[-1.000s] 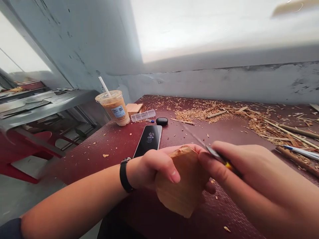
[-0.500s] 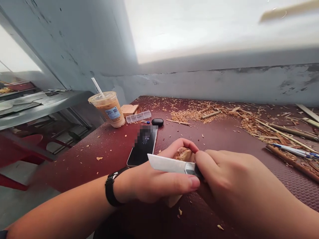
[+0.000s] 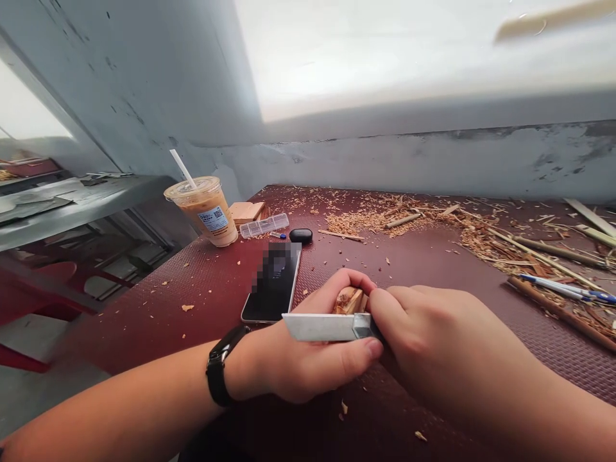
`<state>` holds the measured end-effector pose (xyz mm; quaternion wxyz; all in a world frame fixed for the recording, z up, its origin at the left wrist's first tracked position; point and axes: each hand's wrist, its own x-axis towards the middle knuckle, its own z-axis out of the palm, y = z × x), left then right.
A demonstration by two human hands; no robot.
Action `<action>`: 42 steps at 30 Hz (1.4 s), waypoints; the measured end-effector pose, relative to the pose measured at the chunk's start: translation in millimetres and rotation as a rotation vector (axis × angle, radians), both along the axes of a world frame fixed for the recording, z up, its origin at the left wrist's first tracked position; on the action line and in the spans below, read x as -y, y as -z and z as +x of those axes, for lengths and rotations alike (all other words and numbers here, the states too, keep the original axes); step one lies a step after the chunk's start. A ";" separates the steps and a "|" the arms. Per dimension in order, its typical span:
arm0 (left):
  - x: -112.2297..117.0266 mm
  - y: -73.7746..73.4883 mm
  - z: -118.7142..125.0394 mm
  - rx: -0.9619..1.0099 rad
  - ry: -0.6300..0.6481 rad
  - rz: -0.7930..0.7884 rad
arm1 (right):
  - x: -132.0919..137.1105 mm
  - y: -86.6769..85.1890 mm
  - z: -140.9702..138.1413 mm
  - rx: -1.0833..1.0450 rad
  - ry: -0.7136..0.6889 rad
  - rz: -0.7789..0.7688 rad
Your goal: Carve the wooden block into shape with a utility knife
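Note:
A small carved piece of wood [image 3: 350,300] is gripped in my left hand [image 3: 308,359], its forefinger curled over the far side and its thumb lying along the near side. Most of the wood is hidden by the fingers. My right hand [image 3: 433,340] is closed round the dark handle of a utility knife [image 3: 320,326]. The wide blade points left, lying across and above my left hand between thumb and wood. Both hands meet close together over the near part of the table.
The dark red table [image 3: 414,256] carries a phone [image 3: 274,282], a black earbud case [image 3: 301,236], a clear plastic case [image 3: 264,225], an iced coffee cup [image 3: 212,215] and a wood block [image 3: 247,212]. Wood shavings [image 3: 366,221], sticks and pens [image 3: 563,287] lie farther back and right.
The knife blade has turned from slanting to nearly level and sits a little lower. More of the wood's top shows behind it. The whole view has shifted slightly.

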<state>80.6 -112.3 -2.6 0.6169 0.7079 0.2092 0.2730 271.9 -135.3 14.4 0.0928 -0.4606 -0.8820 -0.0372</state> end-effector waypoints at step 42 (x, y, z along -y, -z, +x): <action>3.7 15.7 9.2 0.160 -0.126 -0.567 | -1.3 11.0 -11.2 0.109 0.210 -0.020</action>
